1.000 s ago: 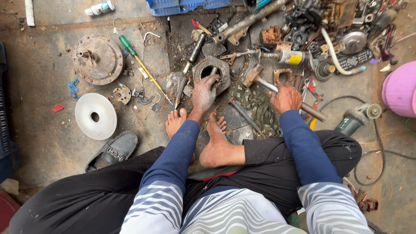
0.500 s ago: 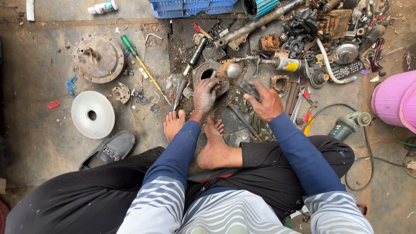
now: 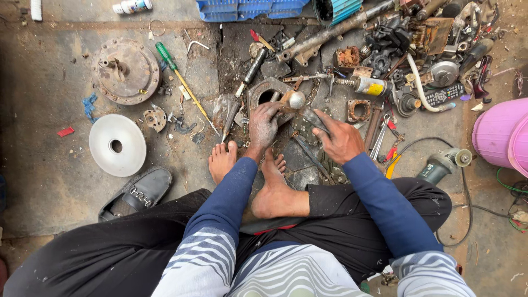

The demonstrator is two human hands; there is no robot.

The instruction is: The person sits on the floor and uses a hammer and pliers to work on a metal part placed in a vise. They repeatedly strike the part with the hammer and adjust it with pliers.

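Observation:
I sit cross-legged on a greasy workshop floor with bare feet [image 3: 258,176] out in front. My left hand [image 3: 265,124] presses down on a rusty metal housing with a round hole [image 3: 263,93], just beyond my toes. My right hand [image 3: 340,140] grips a dark metal part [image 3: 309,118] beside it. A rounded shiny metal knob [image 3: 296,99] sits between the two hands, touching the housing. Both hands are black with grease.
A white disc [image 3: 117,144], a rusty round hub [image 3: 125,70], a green-handled screwdriver [image 3: 179,78] and a black shoe [image 3: 137,191] lie at the left. Scrap parts, pipes and wrenches crowd the upper right. An angle grinder [image 3: 443,163] and pink bucket [image 3: 501,137] stand right.
My right hand has moved left from the scrap pile to the dark part by the housing. My left hand stays on the housing. The shiny knob has come between my hands.

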